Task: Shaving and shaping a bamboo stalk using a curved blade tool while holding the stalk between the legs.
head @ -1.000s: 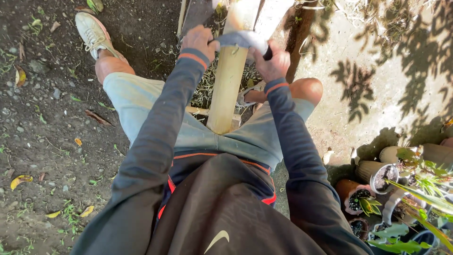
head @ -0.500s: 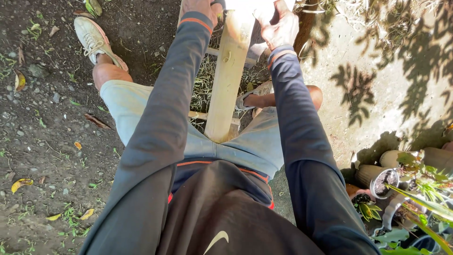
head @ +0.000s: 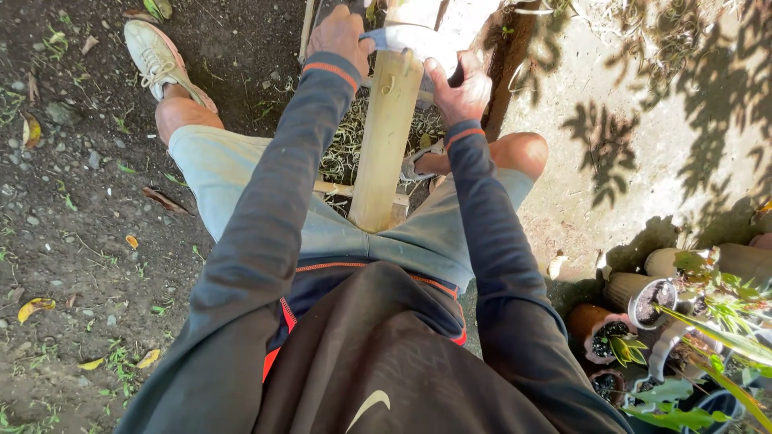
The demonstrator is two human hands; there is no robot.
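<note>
Curved blade (head: 402, 38) between both hands' fingers (head: 441, 74)

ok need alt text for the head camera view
A seated person grips a curved two-handled blade with left hand and right hand across a pale bamboo pole between their knees, on bare soil beside potted plants.

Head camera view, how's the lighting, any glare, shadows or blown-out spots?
Head view: harsh sun overexposes the top of the bamboo pole between the left hand and right hand; leafy shadows dapple the concrete ground; the dirt lies in even shade; focus is sharp.
</note>
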